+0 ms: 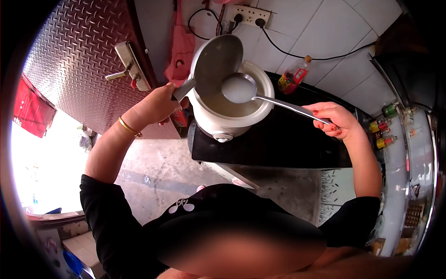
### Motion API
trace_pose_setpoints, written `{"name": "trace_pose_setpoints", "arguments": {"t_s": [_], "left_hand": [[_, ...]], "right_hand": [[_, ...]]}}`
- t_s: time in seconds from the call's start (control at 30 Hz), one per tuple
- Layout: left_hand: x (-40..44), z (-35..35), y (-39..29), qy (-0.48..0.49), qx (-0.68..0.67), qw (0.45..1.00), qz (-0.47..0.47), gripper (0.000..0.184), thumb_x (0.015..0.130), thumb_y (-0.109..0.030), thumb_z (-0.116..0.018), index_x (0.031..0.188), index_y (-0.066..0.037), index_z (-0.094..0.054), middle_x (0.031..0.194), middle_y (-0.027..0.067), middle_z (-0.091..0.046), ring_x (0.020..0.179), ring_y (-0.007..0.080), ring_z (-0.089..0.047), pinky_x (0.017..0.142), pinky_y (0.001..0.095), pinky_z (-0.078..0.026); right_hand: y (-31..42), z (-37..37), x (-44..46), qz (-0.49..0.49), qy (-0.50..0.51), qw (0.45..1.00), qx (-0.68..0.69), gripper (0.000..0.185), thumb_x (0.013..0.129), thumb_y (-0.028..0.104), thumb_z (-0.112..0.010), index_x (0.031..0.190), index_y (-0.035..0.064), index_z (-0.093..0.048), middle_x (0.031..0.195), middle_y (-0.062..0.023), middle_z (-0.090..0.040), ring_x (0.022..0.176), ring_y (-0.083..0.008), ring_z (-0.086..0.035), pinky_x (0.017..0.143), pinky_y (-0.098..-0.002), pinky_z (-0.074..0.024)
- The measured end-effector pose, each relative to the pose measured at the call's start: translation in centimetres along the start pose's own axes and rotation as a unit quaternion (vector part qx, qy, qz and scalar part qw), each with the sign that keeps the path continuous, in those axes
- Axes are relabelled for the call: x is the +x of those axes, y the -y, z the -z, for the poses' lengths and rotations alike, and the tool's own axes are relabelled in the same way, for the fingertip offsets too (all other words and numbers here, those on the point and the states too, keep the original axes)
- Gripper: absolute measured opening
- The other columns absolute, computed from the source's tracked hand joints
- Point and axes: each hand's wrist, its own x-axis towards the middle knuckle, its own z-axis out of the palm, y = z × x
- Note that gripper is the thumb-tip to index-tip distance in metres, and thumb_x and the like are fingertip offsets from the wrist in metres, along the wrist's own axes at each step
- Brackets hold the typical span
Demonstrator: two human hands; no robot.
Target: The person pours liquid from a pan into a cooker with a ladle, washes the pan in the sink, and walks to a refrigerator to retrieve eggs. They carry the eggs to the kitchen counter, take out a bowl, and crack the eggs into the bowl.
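My left hand (pixel 155 104) is closed around the grey handle of a saucepan (pixel 217 63), which is tilted over the left side of a white electric cooker (pixel 204 114). The saucepan's grey inside faces the cooker's opening. Pinched near the end of its long handle, a metal ladle (pixel 283 103) is in my right hand (pixel 337 120). Whitish, cloudy liquid (pixel 239 89) fills the ladle's bowl, held above the cooker's opening. Pale liquid shows inside the cooker below. A front knob (pixel 223 137) is on the cooker.
The cooker stands on a black counter (pixel 278 144) against a tiled wall. Behind it are a bottle with a red label (pixel 293 76) and a power strip (pixel 251 16) with plugged-in cords. A patterned metal door (pixel 93 51) is at left; shelves with small bottles (pixel 383 132) are at right.
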Motion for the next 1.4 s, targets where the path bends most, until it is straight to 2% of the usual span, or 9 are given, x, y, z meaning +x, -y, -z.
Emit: {"name": "trace_pose_setpoints", "arguments": {"t_s": [0.07, 0.33, 0.6, 0.67, 0.77, 0.9, 1.13, 1.3, 1.4], "left_hand": [[0.4, -0.1, 0.3, 0.046, -0.063, 0.997, 0.015, 0.019, 0.082, -0.005, -0.057, 0.097, 0.000, -0.047, 0.061, 0.0062, -0.049, 0.042, 0.0122, -0.050, 0.035, 0.0279, -0.040], [0.7, -2.0, 2.4, 0.150, -0.329, 0.929, 0.084, 0.012, 0.083, -0.009, -0.056, 0.091, -0.002, -0.051, 0.063, 0.0047, -0.054, 0.044, 0.0110, -0.048, 0.039, 0.0256, -0.041], [0.4, -3.0, 3.5, 0.188, -0.483, 0.848, 0.109, 0.011, 0.086, -0.006, -0.053, 0.096, -0.001, -0.051, 0.066, 0.0049, -0.052, 0.041, 0.0102, -0.046, 0.037, 0.0235, -0.039], [0.3, -3.2, 3.7, 0.199, -0.497, 0.838, 0.111, 0.012, 0.086, -0.005, -0.052, 0.097, -0.001, -0.052, 0.066, 0.0050, -0.053, 0.041, 0.0096, -0.046, 0.036, 0.0229, -0.039], [0.4, -3.6, 3.9, 0.211, -0.506, 0.829, 0.113, 0.012, 0.087, -0.005, -0.052, 0.098, -0.001, -0.052, 0.066, 0.0051, -0.053, 0.041, 0.0088, -0.046, 0.036, 0.0221, -0.039], [0.4, -3.8, 3.9, 0.216, -0.511, 0.826, 0.101, 0.014, 0.087, -0.005, -0.051, 0.099, 0.000, -0.051, 0.067, 0.0054, -0.053, 0.041, 0.0089, -0.046, 0.036, 0.0217, -0.039], [0.9, -3.9, 3.7, 0.200, -0.499, 0.838, 0.092, 0.016, 0.086, -0.004, -0.051, 0.101, 0.000, -0.051, 0.068, 0.0056, -0.052, 0.041, 0.0095, -0.046, 0.036, 0.0220, -0.039], [0.6, -3.9, 3.6, 0.204, -0.498, 0.839, 0.087, 0.018, 0.085, -0.003, -0.051, 0.103, 0.000, -0.051, 0.068, 0.0052, -0.051, 0.041, 0.0093, -0.044, 0.036, 0.0221, -0.037], [0.5, -3.9, 3.3, 0.203, -0.497, 0.839, 0.085, 0.019, 0.085, -0.003, -0.052, 0.103, 0.000, -0.051, 0.068, 0.0050, -0.051, 0.041, 0.0091, -0.044, 0.037, 0.0221, -0.037]], "right_hand": [[0.6, 0.0, -0.4, 0.016, -0.005, 1.000, 0.002, 0.036, 0.092, 0.004, -0.047, 0.128, -0.0018, -0.052, 0.071, -0.0093, -0.056, 0.039, -0.0016, -0.035, 0.030, -0.0154, -0.0264], [2.6, -2.1, 1.1, 0.074, -0.024, 0.994, -0.074, 0.038, 0.093, 0.007, -0.045, 0.131, -0.0023, -0.048, 0.068, -0.0049, -0.053, 0.040, -0.0017, -0.036, 0.031, -0.0169, -0.0260], [2.1, -5.1, 2.2, 0.152, -0.140, 0.929, -0.308, 0.043, 0.090, 0.008, -0.049, 0.133, 0.0032, -0.049, 0.064, -0.0007, -0.050, 0.043, -0.0053, -0.040, 0.035, -0.0219, -0.0317], [1.2, -5.4, 2.7, 0.243, -0.198, 0.850, -0.423, 0.038, 0.088, 0.006, -0.053, 0.125, 0.0003, -0.054, 0.075, -0.0121, -0.064, 0.058, -0.0192, -0.060, 0.057, -0.0324, -0.0484], [-0.4, -5.1, 3.7, 0.372, -0.215, 0.754, -0.497, 0.035, 0.086, 0.003, -0.056, 0.121, 0.0016, -0.057, 0.084, -0.0254, -0.063, 0.075, -0.0394, -0.063, 0.069, -0.0406, -0.0506], [-2.2, -5.5, 4.4, 0.402, -0.202, 0.699, -0.557, 0.037, 0.085, 0.001, -0.056, 0.122, 0.0000, -0.054, 0.077, -0.0235, -0.062, 0.071, -0.0393, -0.062, 0.065, -0.0453, -0.0511], [-2.5, -6.5, 1.8, 0.354, -0.158, 0.728, -0.566, 0.045, 0.084, -0.002, -0.056, 0.128, 0.0051, -0.053, 0.084, -0.0212, -0.062, 0.074, -0.0374, -0.061, 0.067, -0.0413, -0.0489], [-2.2, -5.4, 2.6, 0.411, -0.247, 0.642, -0.598, 0.040, 0.088, 0.004, -0.055, 0.128, 0.0056, -0.053, 0.077, -0.0179, -0.060, 0.069, -0.0356, -0.061, 0.062, -0.0435, -0.0514], [-3.0, -5.2, 3.8, 0.381, -0.265, 0.633, -0.620, 0.040, 0.088, 0.005, -0.054, 0.128, 0.0054, -0.052, 0.077, -0.0178, -0.060, 0.068, -0.0356, -0.062, 0.061, -0.0435, -0.0518]]}}
